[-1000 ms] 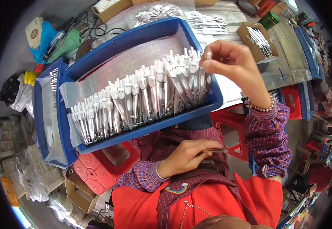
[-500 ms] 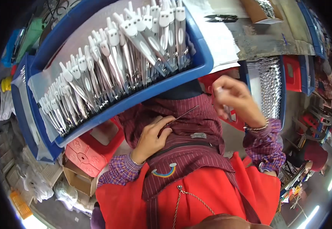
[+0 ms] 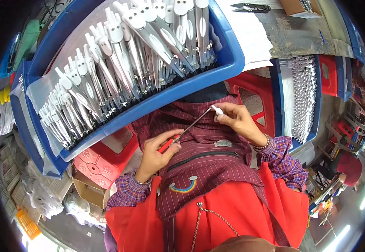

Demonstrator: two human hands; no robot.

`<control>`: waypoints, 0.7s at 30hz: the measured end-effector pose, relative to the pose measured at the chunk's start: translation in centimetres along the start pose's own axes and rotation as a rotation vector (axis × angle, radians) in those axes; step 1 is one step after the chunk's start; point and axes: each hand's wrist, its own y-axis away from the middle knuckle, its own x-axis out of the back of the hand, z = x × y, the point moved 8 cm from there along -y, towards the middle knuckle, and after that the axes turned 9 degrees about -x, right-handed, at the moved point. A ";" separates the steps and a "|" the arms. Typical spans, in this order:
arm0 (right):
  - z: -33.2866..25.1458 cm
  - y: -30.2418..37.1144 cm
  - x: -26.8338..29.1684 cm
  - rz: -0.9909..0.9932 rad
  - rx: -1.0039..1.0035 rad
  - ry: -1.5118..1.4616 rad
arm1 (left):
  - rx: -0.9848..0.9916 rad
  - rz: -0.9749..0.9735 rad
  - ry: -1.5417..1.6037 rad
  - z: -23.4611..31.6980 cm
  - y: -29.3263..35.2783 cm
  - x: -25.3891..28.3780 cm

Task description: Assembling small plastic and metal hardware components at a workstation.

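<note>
My left hand (image 3: pixel 155 152) is closed round a thin-shafted tool (image 3: pixel 196 123) with a red handle, whose kind I cannot make out for certain. Its shaft slants up to the right over my apron. In my right hand (image 3: pixel 240 122), a small white piece (image 3: pixel 217 110) is pinched between thumb and finger, at the tip of the shaft. Whether the tip enters the piece or only touches it, I cannot tell. Beyond my hands stands a large blue bin (image 3: pixel 157 108) packed with silver drawing compasses (image 3: pixel 117 40) that have white heads.
Right of my lap, another blue bin (image 3: pixel 278 101) holds rows of white and silver parts (image 3: pixel 304 98). Red stools (image 3: pixel 256 86) stand beneath the bins. Black thread snips (image 3: pixel 251 8) and a cardboard box (image 3: pixel 298 7) lie on the worktable. A person (image 3: pixel 350 170) is at the far right.
My right hand has come down and left, bringing the white piece to the tool's tip. My left hand's grip has shifted, and the red handle now shows.
</note>
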 end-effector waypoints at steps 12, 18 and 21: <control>1.3 -1.0 -0.5 0.074 -0.043 -0.054 | -0.169 -0.026 -0.129 2.0 -0.3 -0.3; 1.4 -1.0 -0.6 0.119 -0.020 -0.050 | -0.164 -0.026 -0.159 2.2 -0.5 -0.4; 1.5 -1.1 -0.7 0.146 0.012 -0.034 | -0.162 -0.023 -0.174 2.4 -0.4 -0.2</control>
